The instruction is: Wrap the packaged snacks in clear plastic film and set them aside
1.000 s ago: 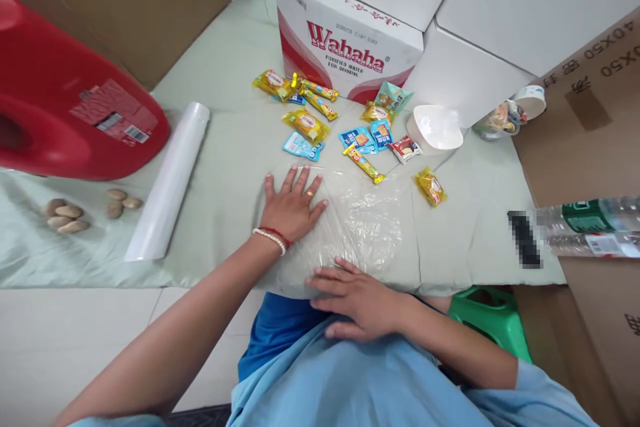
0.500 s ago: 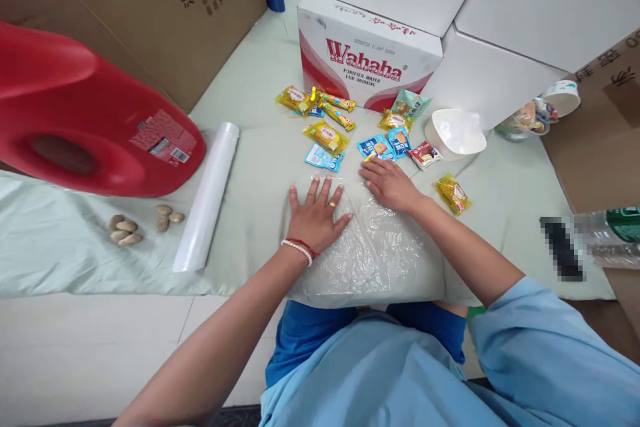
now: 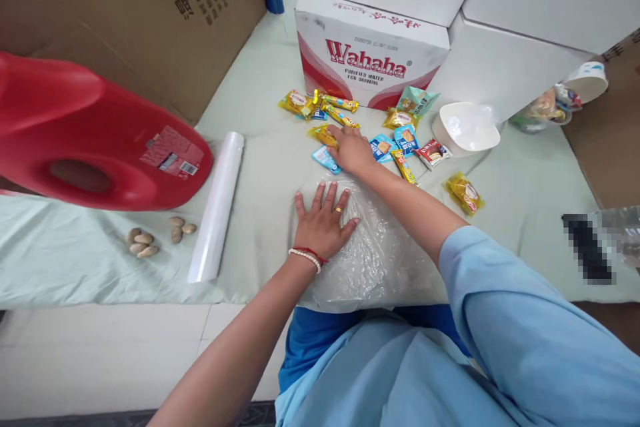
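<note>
My left hand (image 3: 323,223) lies flat with fingers spread on a sheet of clear plastic film (image 3: 370,260) at the table's front edge. Across the film reaches my right hand (image 3: 354,150), its fingers and thumb closed around the right end of a yellow-wrapped snack packet (image 3: 323,135). Partly under that hand is a light-blue snack packet (image 3: 326,159). To its right lie blue biscuit packets (image 3: 383,147), a thin yellow snack stick (image 3: 404,167), a red-and-white packet (image 3: 434,154) and another yellow packet (image 3: 464,192).
More snacks (image 3: 340,103) lie before a Wahaba-style printed carton (image 3: 373,60). A white bowl (image 3: 467,130) stands at right. On the left are a plastic film roll (image 3: 217,207), several brown stones (image 3: 143,243) and a big red jug (image 3: 125,147). A bottle (image 3: 625,233) lies far right.
My right hand has lifted off the film and moved left and forward to the yellow packet. The thin yellow stick now shows where that hand was. My left hand stays on the film.
</note>
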`<action>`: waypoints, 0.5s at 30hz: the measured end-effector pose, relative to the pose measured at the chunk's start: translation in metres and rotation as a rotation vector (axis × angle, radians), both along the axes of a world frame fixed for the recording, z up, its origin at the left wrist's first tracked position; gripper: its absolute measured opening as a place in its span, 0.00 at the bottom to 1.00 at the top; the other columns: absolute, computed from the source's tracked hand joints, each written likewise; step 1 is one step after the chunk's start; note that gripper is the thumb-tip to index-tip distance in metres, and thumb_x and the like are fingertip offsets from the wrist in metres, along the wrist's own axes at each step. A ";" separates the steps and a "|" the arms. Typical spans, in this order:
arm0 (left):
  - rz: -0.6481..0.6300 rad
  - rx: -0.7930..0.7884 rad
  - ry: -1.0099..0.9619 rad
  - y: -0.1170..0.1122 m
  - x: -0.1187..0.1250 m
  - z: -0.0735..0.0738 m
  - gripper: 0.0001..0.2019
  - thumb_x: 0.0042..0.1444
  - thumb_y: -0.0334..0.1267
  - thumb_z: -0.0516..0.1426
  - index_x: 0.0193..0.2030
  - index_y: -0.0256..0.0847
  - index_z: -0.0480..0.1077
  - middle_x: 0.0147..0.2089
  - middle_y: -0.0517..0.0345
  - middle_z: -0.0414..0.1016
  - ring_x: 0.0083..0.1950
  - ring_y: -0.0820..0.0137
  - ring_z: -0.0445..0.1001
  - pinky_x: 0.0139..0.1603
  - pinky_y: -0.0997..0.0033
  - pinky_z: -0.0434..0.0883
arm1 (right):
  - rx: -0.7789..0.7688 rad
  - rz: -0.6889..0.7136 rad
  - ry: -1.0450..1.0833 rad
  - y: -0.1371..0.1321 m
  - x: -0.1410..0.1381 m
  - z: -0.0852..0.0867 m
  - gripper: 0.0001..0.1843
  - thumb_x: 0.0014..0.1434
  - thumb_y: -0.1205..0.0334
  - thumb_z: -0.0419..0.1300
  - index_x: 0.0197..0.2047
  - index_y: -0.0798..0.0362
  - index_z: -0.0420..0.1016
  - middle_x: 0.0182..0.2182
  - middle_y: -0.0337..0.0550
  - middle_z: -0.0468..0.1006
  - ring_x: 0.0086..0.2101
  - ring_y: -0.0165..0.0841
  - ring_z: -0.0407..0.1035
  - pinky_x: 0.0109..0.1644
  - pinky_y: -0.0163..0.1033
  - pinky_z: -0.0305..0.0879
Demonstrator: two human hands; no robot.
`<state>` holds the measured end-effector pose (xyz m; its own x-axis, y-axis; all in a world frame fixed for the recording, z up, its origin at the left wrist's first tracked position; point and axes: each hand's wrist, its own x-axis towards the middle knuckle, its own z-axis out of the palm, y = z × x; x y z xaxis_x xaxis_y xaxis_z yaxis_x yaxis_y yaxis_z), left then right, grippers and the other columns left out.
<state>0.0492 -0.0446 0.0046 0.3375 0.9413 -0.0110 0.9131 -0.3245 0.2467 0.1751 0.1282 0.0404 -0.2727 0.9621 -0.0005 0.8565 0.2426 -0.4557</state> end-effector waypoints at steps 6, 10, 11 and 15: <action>-0.017 -0.017 -0.009 0.001 -0.001 -0.001 0.35 0.73 0.61 0.42 0.80 0.46 0.53 0.84 0.48 0.44 0.84 0.48 0.41 0.76 0.18 0.36 | -0.145 -0.274 0.392 -0.001 0.074 0.013 0.24 0.77 0.55 0.48 0.67 0.60 0.68 0.55 0.59 0.81 0.47 0.39 0.77 0.54 0.47 0.76; 0.002 -0.018 -0.004 0.001 0.000 -0.004 0.34 0.73 0.61 0.41 0.80 0.48 0.54 0.84 0.49 0.44 0.84 0.48 0.40 0.77 0.19 0.34 | -0.489 -0.479 1.011 -0.036 0.130 0.031 0.29 0.74 0.38 0.49 0.51 0.55 0.78 0.37 0.51 0.85 0.28 0.33 0.74 0.31 0.37 0.76; 0.004 -0.016 -0.002 0.001 0.000 -0.004 0.34 0.73 0.61 0.41 0.80 0.48 0.54 0.84 0.49 0.44 0.84 0.48 0.40 0.77 0.19 0.34 | -0.516 -0.495 1.067 -0.050 0.140 0.033 0.28 0.71 0.37 0.54 0.48 0.54 0.79 0.35 0.49 0.85 0.28 0.33 0.74 0.30 0.36 0.75; -0.004 -0.027 -0.004 0.002 0.001 -0.005 0.35 0.73 0.62 0.40 0.80 0.48 0.54 0.84 0.49 0.44 0.84 0.47 0.39 0.76 0.18 0.34 | -0.449 -0.508 1.115 -0.114 0.162 0.034 0.20 0.56 0.42 0.75 0.40 0.49 0.81 0.37 0.39 0.84 0.36 0.32 0.77 0.39 0.35 0.76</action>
<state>0.0502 -0.0426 -0.0001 0.3416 0.9392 -0.0351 0.9108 -0.3215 0.2589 0.3375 0.0138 0.0746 0.0573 0.9321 -0.3577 -0.0820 -0.3526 -0.9322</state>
